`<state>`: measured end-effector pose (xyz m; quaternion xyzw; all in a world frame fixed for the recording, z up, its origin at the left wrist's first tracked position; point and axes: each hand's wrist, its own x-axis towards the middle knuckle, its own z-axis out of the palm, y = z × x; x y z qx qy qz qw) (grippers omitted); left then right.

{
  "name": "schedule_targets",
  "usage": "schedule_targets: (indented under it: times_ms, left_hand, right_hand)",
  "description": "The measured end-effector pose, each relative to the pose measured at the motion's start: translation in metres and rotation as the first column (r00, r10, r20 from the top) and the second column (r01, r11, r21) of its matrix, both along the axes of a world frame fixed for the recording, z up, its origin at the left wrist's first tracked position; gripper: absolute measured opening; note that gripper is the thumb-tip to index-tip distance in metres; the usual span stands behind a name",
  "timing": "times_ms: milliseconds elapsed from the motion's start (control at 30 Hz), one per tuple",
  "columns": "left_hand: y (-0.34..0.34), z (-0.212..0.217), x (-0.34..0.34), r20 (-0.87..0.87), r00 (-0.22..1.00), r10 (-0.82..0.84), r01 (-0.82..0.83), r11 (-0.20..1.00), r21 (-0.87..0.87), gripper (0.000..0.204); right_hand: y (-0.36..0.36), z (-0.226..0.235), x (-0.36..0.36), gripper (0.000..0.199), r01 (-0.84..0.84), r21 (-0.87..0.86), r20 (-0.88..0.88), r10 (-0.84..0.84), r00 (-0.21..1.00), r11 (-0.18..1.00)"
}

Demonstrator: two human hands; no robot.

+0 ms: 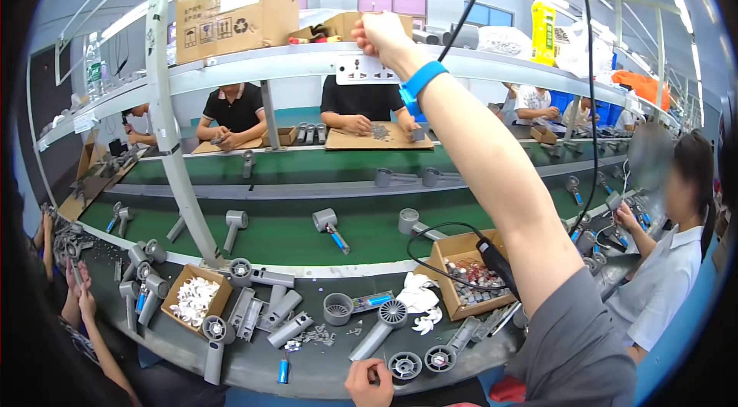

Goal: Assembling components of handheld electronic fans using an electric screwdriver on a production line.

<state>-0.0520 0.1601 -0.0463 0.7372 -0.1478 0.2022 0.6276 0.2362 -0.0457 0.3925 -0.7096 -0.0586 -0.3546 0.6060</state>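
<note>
My right hand [382, 36], above a blue wristband [423, 82], is raised to the upper shelf, its fingers curled closed in front of the shelf edge. Just below it is a white socket strip [364, 69]. Whatever the fingers may hold is hidden. Low at the bench's near edge, my left hand [369, 382] has its fingers curled in; I cannot make out anything inside. Right beside it lies a grey round fan head [405, 365], with another fan part [440, 358] farther right. A grey handheld fan housing [380, 328] lies just beyond, and a blue battery cell [284, 371] stands to the left.
White small parts fill a cardboard box [222, 304] at left. Another box [439, 258] holds small wired parts, with a black cabled tool [496, 259] across it. Fan housings ride the green conveyor [369, 242]. A white post [173, 115] rises at left. Co-workers sit around.
</note>
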Motion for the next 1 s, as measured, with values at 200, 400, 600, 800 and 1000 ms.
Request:
schedule_targets:
  times_ms: [200, 400, 600, 800, 1000]
  left_hand:
    - [-0.002, -0.024, 0.006, 0.037, 0.997, -0.069, 0.067, 0.996, 0.053, 0.010]
    - [0.007, -0.024, 0.016, -0.092, 0.990, -0.109, 0.109, 0.994, -0.013, 0.003]
    - [0.009, -0.014, 0.018, -0.158, 0.944, -0.291, 0.292, 0.956, -0.012, 0.008]
    - [0.008, -0.010, 0.010, -0.137, 0.936, -0.325, 0.333, 0.942, 0.043, 0.010]
    - [0.002, -0.013, 0.008, -0.124, 0.961, -0.248, 0.258, 0.964, 0.070, 0.009]
  right_hand:
    - [-0.018, -0.009, -0.001, 0.040, -0.099, -0.123, -0.052, 0.093, 0.994, 0.987]
    - [0.010, -0.097, -0.137, 0.043, 0.135, -0.662, 0.094, -0.098, 0.991, 0.737]
    - [-0.051, -0.231, -0.278, 0.013, -0.235, -0.921, -0.335, -0.323, 0.885, 0.311]
    - [-0.124, -0.314, -0.276, 0.021, -0.236, -0.885, -0.427, -0.500, 0.753, 0.401]
    - [-0.143, -0.340, -0.235, 0.021, -0.386, -0.854, -0.514, -0.446, 0.733, 0.349]
